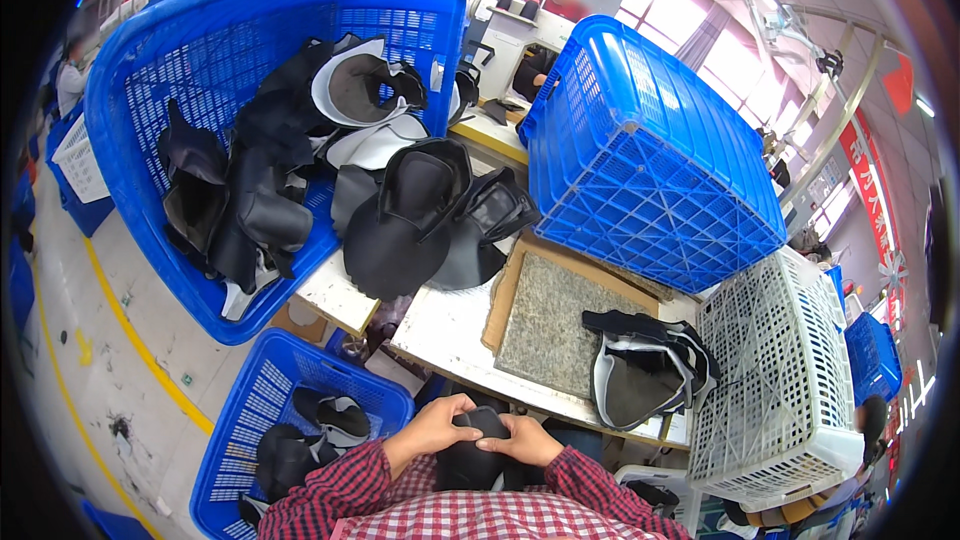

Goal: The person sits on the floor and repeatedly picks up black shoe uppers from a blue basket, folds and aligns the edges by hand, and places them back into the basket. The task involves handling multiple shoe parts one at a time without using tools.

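Close to my body, a black shoe upper (468,462) is held between both hands above my lap. My left hand (438,428) grips its left edge, with the thumb pressed on its top. From the other side, my right hand (530,439) closes on the right edge, its thumb also on top. The lower part of the upper is partly hidden against my checked apron. On the table to the right lies another black upper with a grey lining (640,380). Several more black uppers (400,230) overlap at the table's left end.
A large tilted blue basket (230,325) full of uppers stands at the left. Below it sits a smaller blue basket (225,460). A grey stone slab (550,325) rests on the white table. An upturned blue crate (650,180) and white basket (780,380) border the right.
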Motion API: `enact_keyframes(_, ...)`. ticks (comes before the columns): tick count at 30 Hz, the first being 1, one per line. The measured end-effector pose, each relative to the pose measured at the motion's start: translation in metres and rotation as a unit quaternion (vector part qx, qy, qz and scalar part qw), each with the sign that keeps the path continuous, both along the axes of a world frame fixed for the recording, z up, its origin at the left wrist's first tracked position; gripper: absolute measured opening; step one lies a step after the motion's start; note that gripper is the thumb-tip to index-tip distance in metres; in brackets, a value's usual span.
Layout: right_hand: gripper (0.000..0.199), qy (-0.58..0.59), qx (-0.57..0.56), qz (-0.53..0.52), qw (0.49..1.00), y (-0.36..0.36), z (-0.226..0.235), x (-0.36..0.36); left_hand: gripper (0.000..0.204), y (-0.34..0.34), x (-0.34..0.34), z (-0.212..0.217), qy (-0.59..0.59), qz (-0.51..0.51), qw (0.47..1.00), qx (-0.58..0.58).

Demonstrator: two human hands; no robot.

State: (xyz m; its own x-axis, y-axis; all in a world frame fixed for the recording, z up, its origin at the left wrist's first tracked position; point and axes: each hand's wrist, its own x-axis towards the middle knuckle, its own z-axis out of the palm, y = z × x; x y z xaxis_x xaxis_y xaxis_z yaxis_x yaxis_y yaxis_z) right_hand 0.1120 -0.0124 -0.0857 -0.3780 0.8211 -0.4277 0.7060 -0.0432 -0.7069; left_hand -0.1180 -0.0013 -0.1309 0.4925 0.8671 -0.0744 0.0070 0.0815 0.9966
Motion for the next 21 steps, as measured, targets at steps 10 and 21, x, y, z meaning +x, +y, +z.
enact_keyframes(10, 0.053, -0.009, 0.008, 0.012, 1.0, -0.002, 0.009, 0.004, 0.035, -0.002, 0.005, 0.007, 0.022, -0.008, 1.0, -0.012)
enact_keyframes(21, 0.057, 0.003, 0.114, 0.031, 0.993, -0.011, 0.001, 0.016, 0.023, -0.007, 0.015, 0.022, 0.046, 0.005, 0.999, -0.002)
